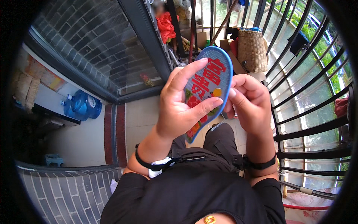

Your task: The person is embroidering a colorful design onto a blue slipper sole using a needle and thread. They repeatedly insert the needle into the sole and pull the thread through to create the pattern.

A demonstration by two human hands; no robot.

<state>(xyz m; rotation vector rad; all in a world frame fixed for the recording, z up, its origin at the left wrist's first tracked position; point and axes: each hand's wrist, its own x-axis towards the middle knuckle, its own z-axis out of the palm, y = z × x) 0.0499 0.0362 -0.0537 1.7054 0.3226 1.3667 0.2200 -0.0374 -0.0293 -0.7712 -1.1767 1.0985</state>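
Observation:
An embroidered insole (206,89) with a blue bound edge is held tilted above my lap. Its face bears red stitched characters and colourful flowers. My left hand (180,102) grips it from the left, with the thumb and a finger over the stitched face. At the insole's right edge, my right hand (249,102) has thumb and fingertips pinched together; whatever small thing lies between them is too hidden to name. Pale thread (217,126) hangs in a loose loop below the insole, over my trouser leg.
Black metal railing bars (304,120) curve along the right. A wicker basket (253,51) stands ahead, near a red plastic bag (166,26). To the left are a glass door frame (144,93), blue water jugs (81,105) and a small blue stool (54,159).

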